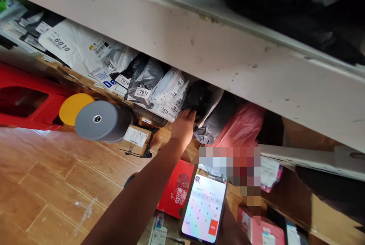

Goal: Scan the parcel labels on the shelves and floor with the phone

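My left hand (184,125) reaches up to the lower shelf, its fingers bent against a black plastic parcel (199,98). Their tips are partly hidden among the bags. Just left of it lies a pale plastic parcel (168,94) with several labels, 7015 and 7017 among them. On the other side are a dark grey parcel (212,123) and a red plastic bag (239,123). Below, my right hand (230,224), mostly in shadow, holds a smartphone (203,207) upright. A number keypad with an orange-red key glows on its screen.
A white shelf beam (171,28) crosses overhead. Parcels labelled 6010 (61,43) and 7012 (142,92) line the shelf leftward. On the wooden floor are a grey round stool (98,123), a small carton (136,140) and a red box (175,190). A blurred patch covers the right.
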`<move>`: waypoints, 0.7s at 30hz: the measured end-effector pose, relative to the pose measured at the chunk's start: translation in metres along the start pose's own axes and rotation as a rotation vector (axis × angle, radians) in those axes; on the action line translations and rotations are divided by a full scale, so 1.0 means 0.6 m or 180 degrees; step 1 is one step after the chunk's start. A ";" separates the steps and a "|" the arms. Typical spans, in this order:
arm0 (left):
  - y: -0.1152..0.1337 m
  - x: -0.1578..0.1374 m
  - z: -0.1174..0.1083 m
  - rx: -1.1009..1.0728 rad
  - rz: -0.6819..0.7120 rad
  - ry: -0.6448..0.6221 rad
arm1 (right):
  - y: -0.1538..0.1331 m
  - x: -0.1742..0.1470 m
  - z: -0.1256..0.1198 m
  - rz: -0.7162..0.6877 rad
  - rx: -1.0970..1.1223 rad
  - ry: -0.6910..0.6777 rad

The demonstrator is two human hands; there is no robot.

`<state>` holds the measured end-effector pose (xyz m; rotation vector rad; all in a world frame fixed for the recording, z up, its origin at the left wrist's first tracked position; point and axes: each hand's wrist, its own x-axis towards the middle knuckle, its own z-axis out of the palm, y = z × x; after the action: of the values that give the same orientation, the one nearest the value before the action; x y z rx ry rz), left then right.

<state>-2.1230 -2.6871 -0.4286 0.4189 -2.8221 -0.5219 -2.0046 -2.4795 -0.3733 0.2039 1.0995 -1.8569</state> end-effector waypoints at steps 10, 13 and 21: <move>-0.033 0.029 -0.002 0.0346 0.0448 -0.1006 | -0.012 0.056 0.013 -0.0220 0.0267 -0.0098; -0.033 0.020 -0.003 -0.0096 0.0471 -0.1322 | -0.018 0.097 0.012 -0.0334 0.0478 0.0157; -0.058 0.009 0.022 -0.0470 0.0342 -0.1068 | 0.002 0.187 -0.002 -0.0615 0.0642 0.0443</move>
<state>-2.1236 -2.7159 -0.4528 0.1613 -3.0703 -0.8408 -2.0658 -2.5499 -0.4359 0.3587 1.0548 -2.1557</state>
